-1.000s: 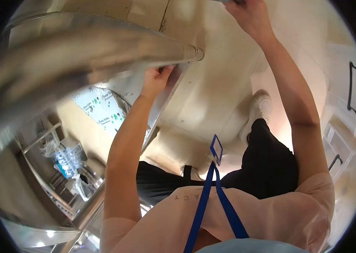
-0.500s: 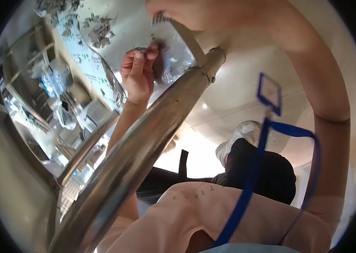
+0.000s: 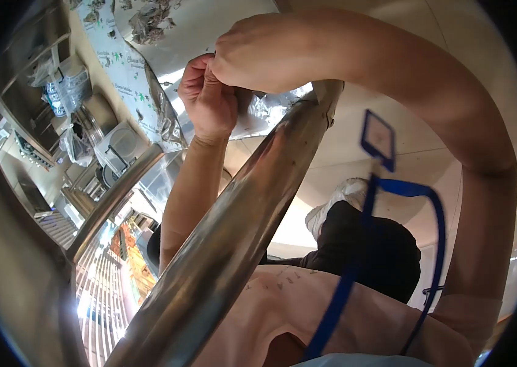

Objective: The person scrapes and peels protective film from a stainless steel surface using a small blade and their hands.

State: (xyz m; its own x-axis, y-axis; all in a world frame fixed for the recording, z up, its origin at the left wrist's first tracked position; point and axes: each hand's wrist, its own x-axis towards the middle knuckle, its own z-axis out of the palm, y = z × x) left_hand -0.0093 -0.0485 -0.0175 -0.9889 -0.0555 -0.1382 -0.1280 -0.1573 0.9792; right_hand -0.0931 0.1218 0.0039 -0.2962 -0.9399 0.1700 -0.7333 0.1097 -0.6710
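In the head view the left hand (image 3: 212,107) is raised with its fingers curled and its thumb bent toward them, the tips running behind the right hand (image 3: 246,58). The right hand is curled into a loose fist, its back toward the camera, against the left's tips at 1 o'clock. The hands appear to touch, but I cannot tell whether either is pinched on something, as the gripping fingertips are hidden.

Dark clumps (image 3: 151,23) lie on the pale panel (image 3: 200,27) at 11 o'clock from the left hand, apart from it. A printed sheet (image 3: 124,70) runs along the panel's edge at 10 o'clock, and crinkled film (image 3: 271,109) shows at 3 o'clock.

The rail (image 3: 228,238) crosses in front of the left forearm (image 3: 191,189), from 7 o'clock up toward 2 o'clock, while the right arm (image 3: 479,140) arcs over the top of the picture.

To do this close work well, I would brace the left wrist, let only the right fingertips move, and lower the right knuckles to uncover the point of contact. The forearm should stay off the rail, and the dangling badge (image 3: 379,137), at 4 o'clock from the right hand, is best held clear of both hands
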